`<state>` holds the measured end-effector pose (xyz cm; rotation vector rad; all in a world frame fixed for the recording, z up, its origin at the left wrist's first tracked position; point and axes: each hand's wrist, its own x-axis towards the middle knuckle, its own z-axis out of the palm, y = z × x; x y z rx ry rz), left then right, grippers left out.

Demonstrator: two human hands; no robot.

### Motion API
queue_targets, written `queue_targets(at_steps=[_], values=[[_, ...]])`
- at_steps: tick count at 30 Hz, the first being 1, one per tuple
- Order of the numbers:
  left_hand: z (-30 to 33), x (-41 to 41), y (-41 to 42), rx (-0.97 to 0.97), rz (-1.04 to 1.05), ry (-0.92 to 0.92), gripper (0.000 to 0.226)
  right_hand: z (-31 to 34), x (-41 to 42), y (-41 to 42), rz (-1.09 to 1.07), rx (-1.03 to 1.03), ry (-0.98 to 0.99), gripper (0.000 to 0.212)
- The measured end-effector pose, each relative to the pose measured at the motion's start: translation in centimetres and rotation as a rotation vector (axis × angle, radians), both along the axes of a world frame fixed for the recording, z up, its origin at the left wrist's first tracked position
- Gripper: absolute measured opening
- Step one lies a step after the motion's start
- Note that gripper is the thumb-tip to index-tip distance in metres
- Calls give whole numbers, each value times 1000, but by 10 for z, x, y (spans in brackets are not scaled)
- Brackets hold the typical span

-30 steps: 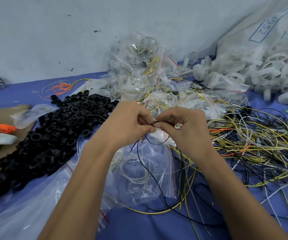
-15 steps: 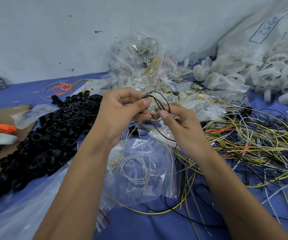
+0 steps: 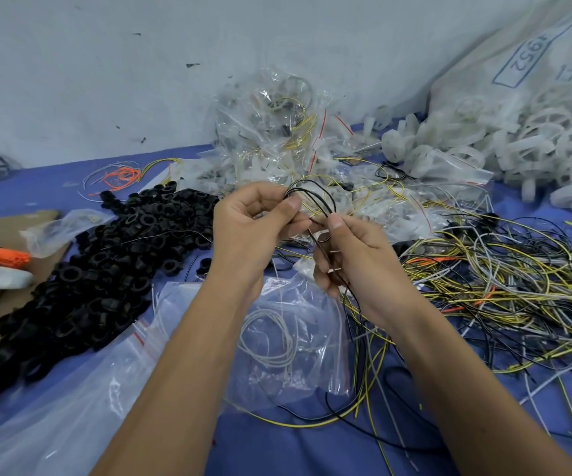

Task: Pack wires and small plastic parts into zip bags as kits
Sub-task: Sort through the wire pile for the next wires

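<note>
Progress: a heap of filled zip bags (image 3: 277,139) sits at the far edge of the worktop (image 3: 54,187) against the wall, so a good number of kits appear finished. Much stock is left: a pile of black plastic rings (image 3: 105,255) toward the left edge, white plastic wheels (image 3: 449,146) at the far right corner, and a large tangle of loose wires (image 3: 504,286) (yellow, black, grey, some orange) along the right edge. Judged well short of done.

Current kit: an open zip bag (image 3: 288,338) lies at the near middle, directly below the hands, with a grey wire coil (image 3: 270,338) already inside.

Hands: the left hand (image 3: 250,228) and right hand (image 3: 349,255) are close together above the bag. Both pinch one black wire (image 3: 312,197); it stands as small loops above the fingertips, and its tail hangs past the right hand down to the worktop. Likely step: coiling it for bagging.
</note>
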<state>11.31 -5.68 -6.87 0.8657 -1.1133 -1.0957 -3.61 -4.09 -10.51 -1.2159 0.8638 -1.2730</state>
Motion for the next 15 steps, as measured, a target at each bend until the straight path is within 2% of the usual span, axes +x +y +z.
queue_targets(at_steps=[6,8,15], values=[[-1,3,-1,32,14,66,11,2,-2,0,108,-43,13,37],[0,3,-1,39,23,62,12,2,-3,0,109,-61,62,26],[2,14,-3,69,67,-180,10,1,-11,-3,-47,-77,129,13]])
